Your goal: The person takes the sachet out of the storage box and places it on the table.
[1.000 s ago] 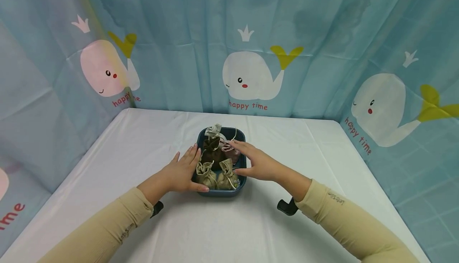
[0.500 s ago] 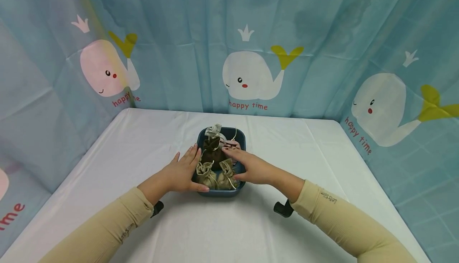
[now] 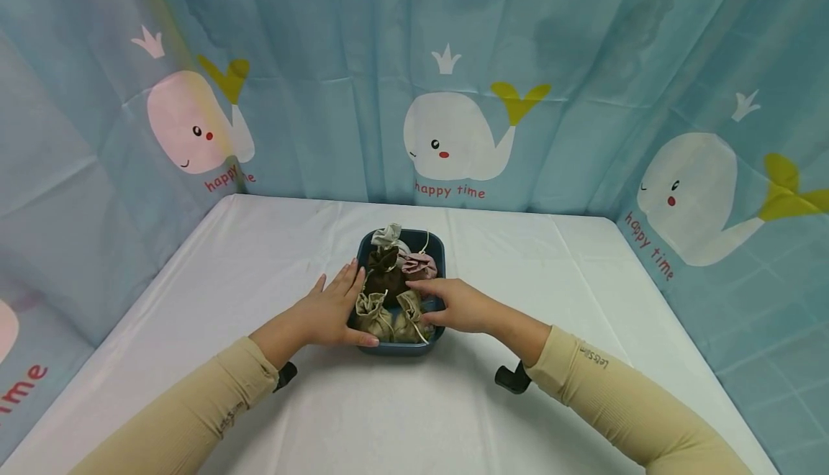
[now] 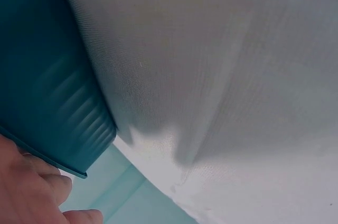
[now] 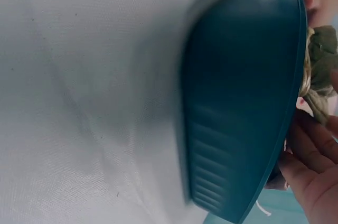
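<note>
A dark blue basket holds several small drawstring pouches. My left hand lies along its left side, fingers extended, thumb over the front corner. The left wrist view shows part of that hand at the rim. My right hand reaches over the right rim, fingers above and thumb beside the front right khaki pouch; a firm pinch is not visible. Beside it sits another khaki pouch. Behind are a dark brown pouch, a pink pouch and a pale grey pouch.
A white cloth covers the table beneath the basket. Blue curtains printed with whales stand along the back and both sides. A black device sits under the right wrist, and another under the left.
My right hand has moved from over the pink pouch toward the front right khaki pouch, uncovering the pink one. The left hand stays at the basket's side.
</note>
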A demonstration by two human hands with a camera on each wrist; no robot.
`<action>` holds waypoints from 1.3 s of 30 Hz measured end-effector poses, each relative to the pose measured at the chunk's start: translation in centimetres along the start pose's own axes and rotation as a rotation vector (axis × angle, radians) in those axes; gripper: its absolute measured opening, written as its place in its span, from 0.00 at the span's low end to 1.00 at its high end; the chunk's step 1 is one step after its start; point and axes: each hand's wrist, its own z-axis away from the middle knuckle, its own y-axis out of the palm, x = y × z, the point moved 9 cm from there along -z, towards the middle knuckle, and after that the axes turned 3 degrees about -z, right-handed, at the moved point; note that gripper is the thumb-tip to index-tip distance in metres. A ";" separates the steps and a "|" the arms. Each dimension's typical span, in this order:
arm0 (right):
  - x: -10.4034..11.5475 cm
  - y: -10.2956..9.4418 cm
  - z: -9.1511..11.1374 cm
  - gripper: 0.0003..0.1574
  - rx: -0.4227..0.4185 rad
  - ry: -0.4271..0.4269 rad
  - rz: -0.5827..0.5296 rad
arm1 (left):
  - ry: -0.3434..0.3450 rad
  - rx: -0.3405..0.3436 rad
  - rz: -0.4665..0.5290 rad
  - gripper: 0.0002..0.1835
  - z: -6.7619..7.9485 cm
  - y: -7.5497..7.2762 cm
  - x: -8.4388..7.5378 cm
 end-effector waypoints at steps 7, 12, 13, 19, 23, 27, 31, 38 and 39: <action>0.5 -0.6 0.0 0.23 -0.052 -0.031 -0.039 | -0.002 0.000 0.001 0.68 -0.1 0.1 0.1; 0.2 -0.6 0.1 0.11 -0.076 -0.028 -0.068 | 0.001 0.002 0.006 0.68 0.0 0.0 0.0; 0.2 -0.6 0.0 0.09 -0.082 -0.027 -0.073 | 0.001 0.002 0.008 0.68 0.0 0.0 0.0; 0.2 -0.9 0.1 0.05 -0.117 -0.019 -0.086 | 0.003 -0.006 0.009 0.67 -0.1 -0.1 0.0; 0.4 -1.3 0.3 0.05 -0.140 -0.001 -0.102 | 0.001 -0.006 0.004 0.67 -0.1 -0.1 0.0; 0.6 -1.5 0.5 0.05 -0.154 0.008 -0.115 | 0.002 -0.003 0.012 0.68 -0.1 -0.1 0.0; 0.7 -1.8 0.5 0.05 -0.167 0.008 -0.121 | 0.004 -0.001 0.013 0.68 -0.2 -0.1 0.0; 1.0 -2.6 0.7 0.04 -0.182 0.011 -0.154 | 0.007 -0.003 0.006 0.68 -0.1 -0.1 0.0; 1.1 -2.7 0.7 0.04 -0.183 0.012 -0.161 | 0.008 -0.003 0.010 0.67 -0.1 -0.2 0.0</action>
